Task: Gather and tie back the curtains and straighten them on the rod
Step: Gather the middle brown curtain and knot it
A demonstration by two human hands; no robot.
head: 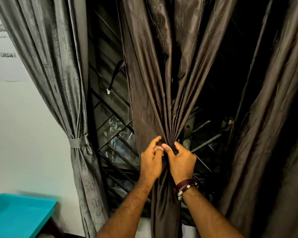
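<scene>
I am bunching the middle dark brown satin curtain with the embossed leaf pattern (162, 69) into a tight waist in front of the window. My right hand (181, 160) is gripping the gathered pleats, its fingers curled round the cloth and its thumb lying across the front of the bunch. My left hand (151, 162) is sitting just beside it, touching it, with the fingers bent; the forefinger is arching up against the folds and the thumb is pressing toward the right thumb, pinching the edge of the cloth between them. Above my hands the pleats are fanning out and upward; below them the fabric is hanging down in a narrow column between my forearms.

On my right wrist I am wearing a maroon cord band and a dark bracelet with silver beads (186, 185).

To the left, the grey textured curtain (58, 66) is hanging already cinched by a matching grey fabric tie-back (78, 140), and it is flaring out again beneath the band. To the right, another dark brown satin panel (268, 134) is hanging loose, well apart from the one I am holding.

Between the grey and the middle curtain, the window's black metal grille of crossing diagonal bars (110, 121) is showing, and a black cord with a small white tip (113, 78) is dangling in front of it. A turquoise plastic tray (19, 215) is sitting at the lower left corner, beside the pale wall (24, 134).
</scene>
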